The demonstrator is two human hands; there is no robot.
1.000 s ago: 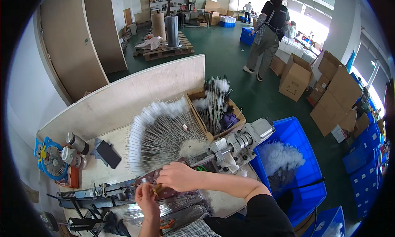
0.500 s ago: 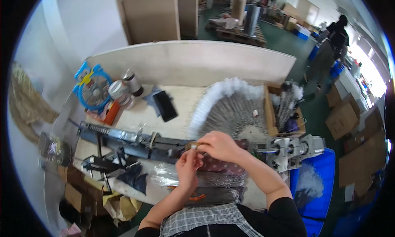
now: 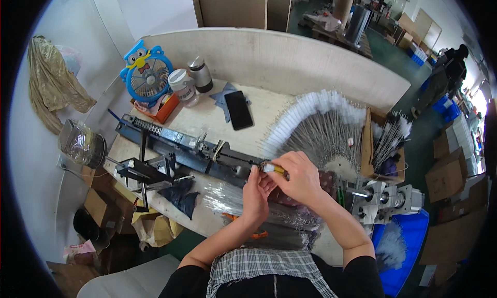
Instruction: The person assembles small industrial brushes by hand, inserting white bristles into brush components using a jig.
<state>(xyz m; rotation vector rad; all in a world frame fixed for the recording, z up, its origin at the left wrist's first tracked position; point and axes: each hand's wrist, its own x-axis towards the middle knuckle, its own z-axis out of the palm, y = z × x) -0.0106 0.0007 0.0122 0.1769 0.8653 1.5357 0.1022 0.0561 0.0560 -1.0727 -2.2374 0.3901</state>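
Note:
My left hand (image 3: pixel 255 197) and my right hand (image 3: pixel 298 177) meet over the long dark metal machine (image 3: pixel 191 152) that lies across the workbench. Together they pinch a small piece with a white tuft and a yellow part (image 3: pixel 271 168) at the machine's right end. A fan of white-tipped wire brushes (image 3: pixel 321 127) is spread on the bench just behind my right hand. Bundles of thin grey wires (image 3: pixel 228 197) lie in front of the machine, under my wrists.
A cardboard box of brushes (image 3: pixel 388 142) stands at the right, a motor unit (image 3: pixel 385 199) and a blue crate (image 3: pixel 398 246) below it. A black phone (image 3: pixel 238 109), two jars (image 3: pixel 190 80) and a blue desk fan (image 3: pixel 145 73) sit at the back. A person (image 3: pixel 445 75) stands far right.
The view has swung left and down, from the aisle toward the bench's left end. My hands stay together at the machine's right end, still working on the small piece.

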